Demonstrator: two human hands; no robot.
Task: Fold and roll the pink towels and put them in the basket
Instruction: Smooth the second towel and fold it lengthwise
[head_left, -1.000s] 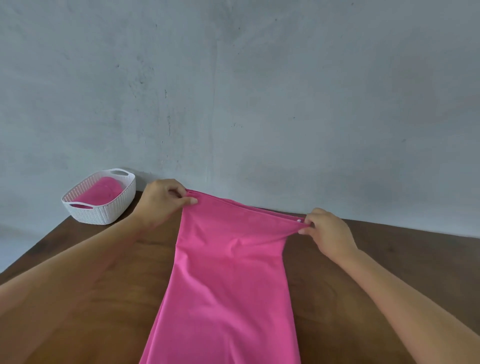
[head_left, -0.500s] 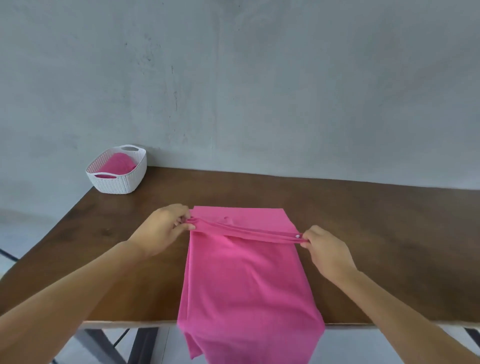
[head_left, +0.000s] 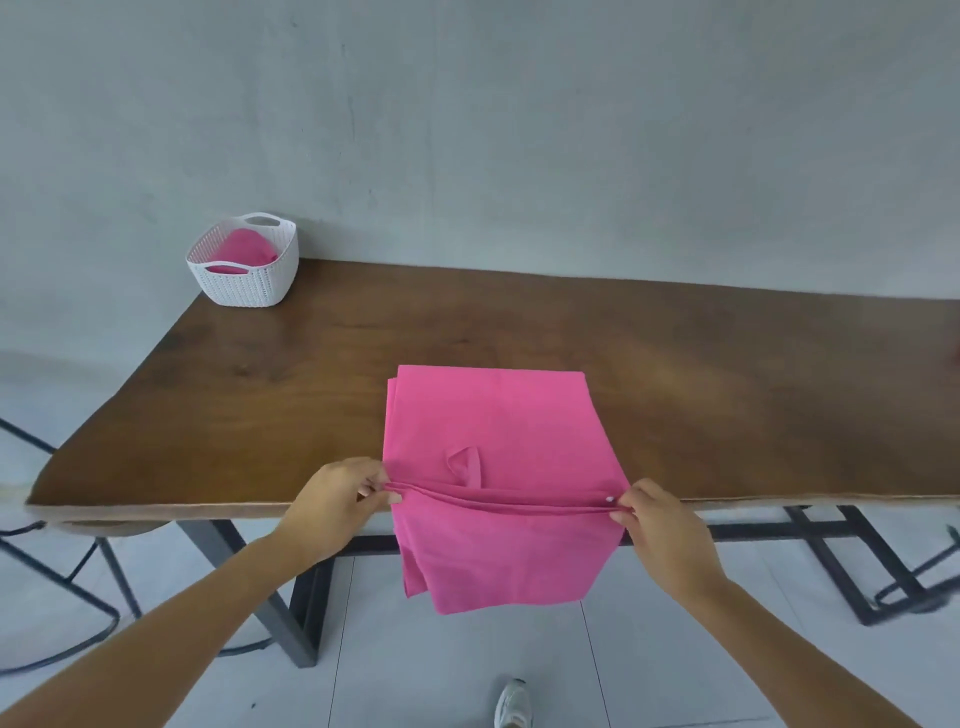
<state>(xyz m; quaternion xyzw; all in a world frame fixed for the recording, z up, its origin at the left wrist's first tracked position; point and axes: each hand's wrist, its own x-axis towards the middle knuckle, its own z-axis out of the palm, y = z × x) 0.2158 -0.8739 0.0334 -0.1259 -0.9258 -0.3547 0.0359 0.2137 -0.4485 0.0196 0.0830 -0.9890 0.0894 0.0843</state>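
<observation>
Lying on the near half of the table (head_left: 727, 374), one pink towel (head_left: 493, 415) is flat on the wood at its far part, while its near part hangs over the table's near edge. A raised fold runs across it just above that edge. The left hand (head_left: 337, 506) pinches the left end of the fold between thumb and curled fingers, and the right hand (head_left: 660, 525) pinches the right end the same way. One small loop (head_left: 465, 465) lies on the towel just beyond the fold.

A second towel (head_left: 244, 252), also pink, sits inside the one white basket (head_left: 244, 288) at the table's far left corner, well apart from the hands.

The table is a single dark brown wooden slab on black metal legs (head_left: 306, 597), standing against a grey wall (head_left: 519, 130). Below the table's near edge are a pale tiled floor (head_left: 441, 665) and one white shoe (head_left: 513, 704).
</observation>
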